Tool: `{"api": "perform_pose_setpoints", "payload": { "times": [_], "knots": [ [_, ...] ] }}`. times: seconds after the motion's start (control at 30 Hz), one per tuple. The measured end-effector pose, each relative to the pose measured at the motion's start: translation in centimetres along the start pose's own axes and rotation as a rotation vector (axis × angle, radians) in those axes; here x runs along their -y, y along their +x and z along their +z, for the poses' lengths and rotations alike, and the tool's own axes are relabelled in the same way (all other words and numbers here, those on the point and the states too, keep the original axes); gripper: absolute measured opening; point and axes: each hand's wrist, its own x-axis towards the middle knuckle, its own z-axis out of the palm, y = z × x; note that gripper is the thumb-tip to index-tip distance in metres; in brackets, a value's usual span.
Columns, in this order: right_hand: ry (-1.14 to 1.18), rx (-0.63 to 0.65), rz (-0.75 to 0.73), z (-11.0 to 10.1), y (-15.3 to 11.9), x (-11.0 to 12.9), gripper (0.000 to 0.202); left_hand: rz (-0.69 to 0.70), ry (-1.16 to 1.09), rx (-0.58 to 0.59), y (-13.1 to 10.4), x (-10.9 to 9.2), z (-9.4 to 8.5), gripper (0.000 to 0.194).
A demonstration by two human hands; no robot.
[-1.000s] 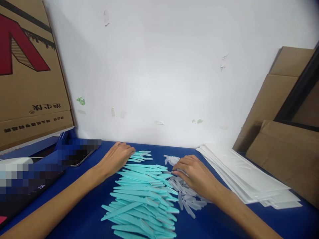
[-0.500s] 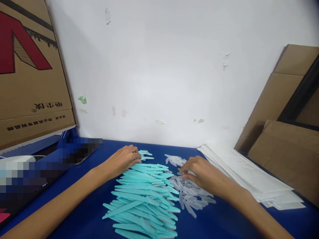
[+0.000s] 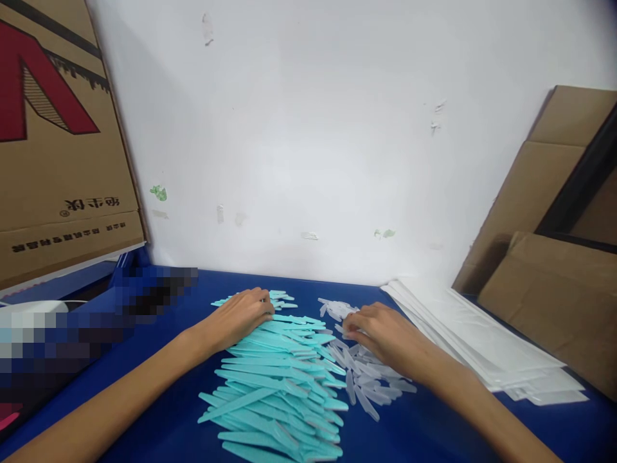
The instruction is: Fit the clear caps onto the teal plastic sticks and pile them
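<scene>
A long, loose pile of turquoise eyebrow razors (image 3: 277, 386) runs up the middle of the blue table, handles mostly to the left. My left hand (image 3: 248, 312) bends over its far end, fingers closed downward at the topmost razors; what is between them is hidden. Beyond that hand a smaller group of turquoise razors (image 3: 284, 297) shows. Right of the long pile lies a heap of translucent blade caps (image 3: 371, 379). My right hand (image 3: 378, 328) is above its far part, thumb and fingers pinched, a clear cap (image 3: 339, 330) at the fingertips. Another small heap of caps (image 3: 336, 308) sits farther back.
White flat packets (image 3: 486, 344) are stacked at the right, beside leaning brown cardboard (image 3: 554, 302). A large printed carton (image 3: 62, 161) stands at the left, above blurred-out items (image 3: 96, 334). The white wall (image 3: 308, 141) closes off the table's back edge (image 3: 299, 279).
My left hand has drawn slightly down, uncovering some far razors on its left. My right hand has shifted a little left, and its fingers have closed together.
</scene>
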Motion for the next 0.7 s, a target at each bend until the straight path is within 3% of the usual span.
{"api": "perform_pose_setpoints", "payload": {
  "times": [0.17, 0.47, 0.7],
  "knots": [
    [-0.008, 0.005, 0.036, -0.2, 0.1, 0.4, 0.018, -0.011, 0.054, 0.014, 0.2, -0.3, 0.0, 0.018],
    [-0.036, -0.204, 0.048, -0.2, 0.3, 1.1, 0.025, 0.017, 0.102, -0.125, 0.6, -2.0, -1.3, 0.024],
    [0.01, -0.256, 0.039, -0.4, 0.5, 2.0, 0.026, 0.068, 0.118, -0.121, 0.7, -2.8, -1.2, 0.021]
  ]
}}
